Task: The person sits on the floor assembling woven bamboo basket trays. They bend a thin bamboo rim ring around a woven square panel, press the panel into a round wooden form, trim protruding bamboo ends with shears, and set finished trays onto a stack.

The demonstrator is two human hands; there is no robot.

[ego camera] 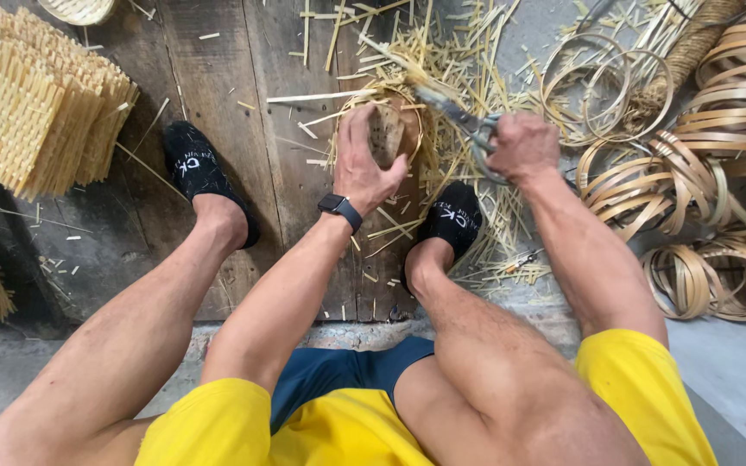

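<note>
My left hand (364, 164) presses down on a small round woven bamboo piece (388, 129) with a wooden block at its centre, lying on the dark wooden board between my feet. A black watch sits on that wrist. My right hand (521, 147) grips a pair of metal shears (459, 114), whose blades point left toward the loose bamboo strips sticking out of the woven piece. Cut bamboo slivers (468, 69) are scattered all around both hands.
Stacks of woven bamboo mats (32, 103) lie at the left. Coils of bamboo hoops and strips (718, 129) pile at the right, more rings (710, 280) lower down. My feet in black socks (196, 168) (452, 220) flank the work. A small basket (79, 9) sits at the top left.
</note>
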